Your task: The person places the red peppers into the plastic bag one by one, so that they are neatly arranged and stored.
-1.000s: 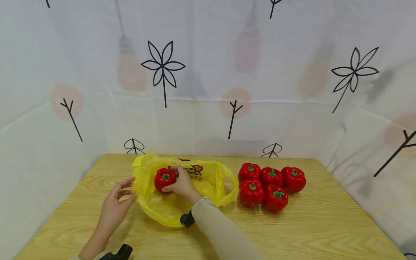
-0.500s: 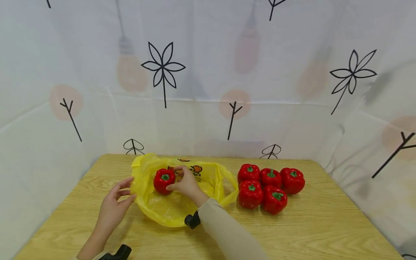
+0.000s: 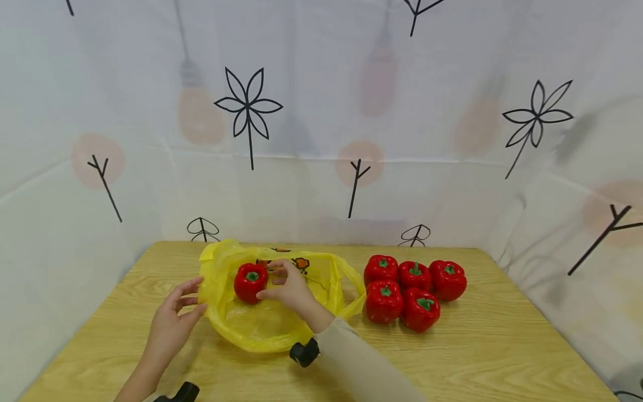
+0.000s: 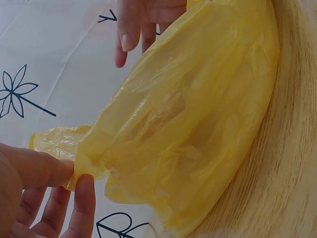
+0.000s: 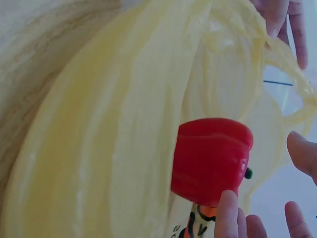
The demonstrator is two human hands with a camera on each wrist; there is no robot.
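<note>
A yellow plastic bag (image 3: 256,341) lies on its side with its mouth spread wide on the table. Thumb and finger of my left hand (image 3: 173,318) pinch its left edge, as the left wrist view shows up close. Just inside the mouth stands a red bell pepper (image 3: 250,283), green stem upward. Beside it, my right hand (image 3: 293,287) has its fingers spread. In the right wrist view, a fingertip overlaps the lower edge of the pepper (image 5: 213,161); whether it touches is unclear. The thumb and other fingers there are apart from it.
Several more red bell peppers (image 3: 384,302) stand close together on the wooden table (image 3: 482,346), right of the bag's handle loop (image 3: 354,279). Behind the table hangs a white patterned cloth (image 3: 311,184).
My right hand has let go of the bell pepper and drawn back slightly to the right, its fingers opening. The pepper stays in the bag. My left hand keeps its pinch.
</note>
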